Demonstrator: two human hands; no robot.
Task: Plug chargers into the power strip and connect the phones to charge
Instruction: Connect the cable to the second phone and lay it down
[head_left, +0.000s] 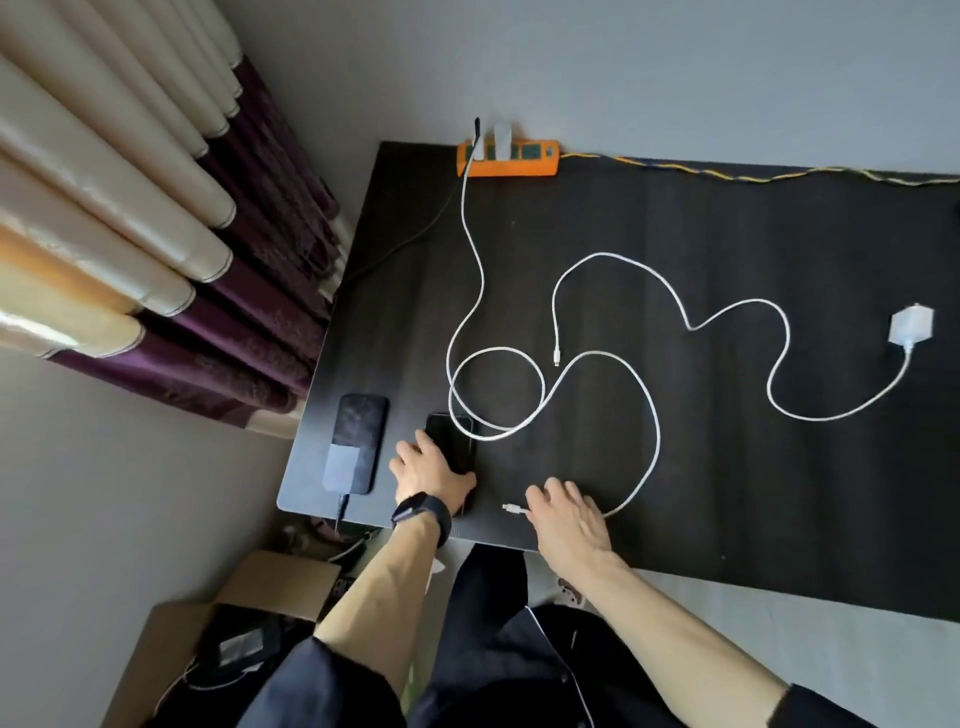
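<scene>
Your left hand (431, 467) grips the black phone (453, 434) at 7 o'clock on the table (753, 493), likely steadying its port; your right hand (566, 519) lies over the cable plug (511, 507) at 6 o'clock, pinch unclear; power strip (506, 158) at 11

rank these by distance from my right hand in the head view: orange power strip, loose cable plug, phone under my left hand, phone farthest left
1. cable plug, just left of the right hand
2. held phone, further left, under the left hand
3. leftmost phone, beyond the held one
4. power strip, far back, well past everything else
</scene>
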